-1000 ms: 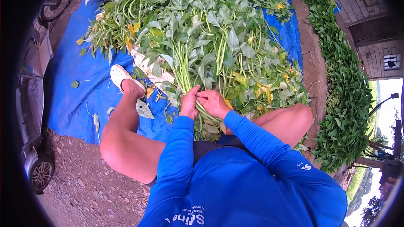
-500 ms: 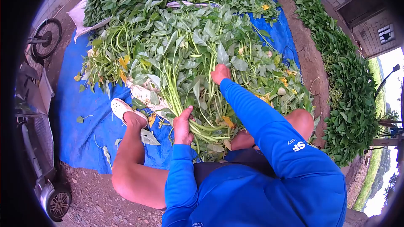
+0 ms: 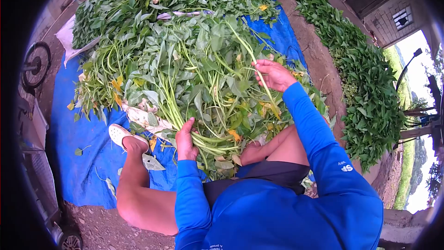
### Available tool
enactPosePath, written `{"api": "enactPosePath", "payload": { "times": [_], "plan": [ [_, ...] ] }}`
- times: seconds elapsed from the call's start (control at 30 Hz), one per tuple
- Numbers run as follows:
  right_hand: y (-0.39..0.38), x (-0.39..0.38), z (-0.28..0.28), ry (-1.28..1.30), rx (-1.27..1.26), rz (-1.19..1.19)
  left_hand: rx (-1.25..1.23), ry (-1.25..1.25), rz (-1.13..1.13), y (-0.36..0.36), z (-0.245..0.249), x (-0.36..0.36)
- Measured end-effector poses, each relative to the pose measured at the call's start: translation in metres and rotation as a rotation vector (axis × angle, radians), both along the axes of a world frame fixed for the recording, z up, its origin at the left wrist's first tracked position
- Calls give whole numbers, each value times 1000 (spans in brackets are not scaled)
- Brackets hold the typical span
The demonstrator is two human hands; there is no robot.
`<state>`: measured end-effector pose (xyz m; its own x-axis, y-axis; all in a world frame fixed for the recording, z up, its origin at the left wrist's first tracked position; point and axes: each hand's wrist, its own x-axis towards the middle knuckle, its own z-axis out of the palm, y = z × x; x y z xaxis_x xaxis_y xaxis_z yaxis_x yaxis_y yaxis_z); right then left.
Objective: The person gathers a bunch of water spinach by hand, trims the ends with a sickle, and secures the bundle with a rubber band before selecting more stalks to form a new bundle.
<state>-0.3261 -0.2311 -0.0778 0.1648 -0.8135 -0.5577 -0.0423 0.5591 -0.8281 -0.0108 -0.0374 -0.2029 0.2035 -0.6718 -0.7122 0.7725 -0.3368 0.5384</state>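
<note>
Left hand [image 3: 186,135]: fingers curled tight round the bundle of stems [image 3: 210,141]; cut ends project at 4 o'clock from the fist.
Right hand [image 3: 275,75]: thumb and fingertips pinch a single stem [image 3: 244,44], which runs from 11 o'clock to 6 o'clock through the grip.
Stems: pale green, smooth, slender.
Leaves: broad, pointed; some yellowed.
Pile of greens [image 3: 152,28]: at 12 o'clock of the left hand, on a crinkled blue tarp [image 3: 78,120].

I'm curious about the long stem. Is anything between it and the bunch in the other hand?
Only loose leaves lie between the stem in the right hand and the bunch in the left hand; the stem looks lifted above them.
</note>
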Motion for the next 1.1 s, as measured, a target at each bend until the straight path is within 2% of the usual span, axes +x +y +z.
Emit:
{"api": "enactPosePath", "payload": {
  "times": [0.17, 0.3, 0.53, 0.67, 0.73, 0.77, 0.8, 0.83, 0.87, 1.0, 1.03, 1.1],
  "plan": [
    [20, -11, 28, -30, -154, 33, -21, 33, -38, 5, -3, 2],
    [37, 0, 43, 82, -307, 0, -15, 38, -49, 7, -6, 4],
    [67, 51, 36, 288, -669, -12, -51, 118, -36, 7, -12, 1],
    [94, 95, -1, 255, -614, 70, -59, 270, 6, 12, -28, -1],
    [115, 116, -48, 313, -585, 198, -115, 385, -16, 13, -49, -1],
    [129, 125, -74, 320, -450, 308, -114, 446, -16, 14, -57, -1],
    [149, 142, -76, 363, -271, 345, -124, 496, -29, 16, -65, 0],
    [158, 141, -119, 292, -177, 386, -107, 521, -55, 21, -69, 1],
    [164, 142, -135, 325, -116, 398, -95, 544, -81, 23, -74, 3],
    [171, 147, -147, 285, -51, 342, -62, 461, 22, 27, -89, -6],
    [170, 146, -150, 262, -25, 310, 11, 283, 86, 26, -90, -12],
    [171, 147, -159, 318, -103, 419, -28, 91, 79, 27, -86, -19]
  ]
}}
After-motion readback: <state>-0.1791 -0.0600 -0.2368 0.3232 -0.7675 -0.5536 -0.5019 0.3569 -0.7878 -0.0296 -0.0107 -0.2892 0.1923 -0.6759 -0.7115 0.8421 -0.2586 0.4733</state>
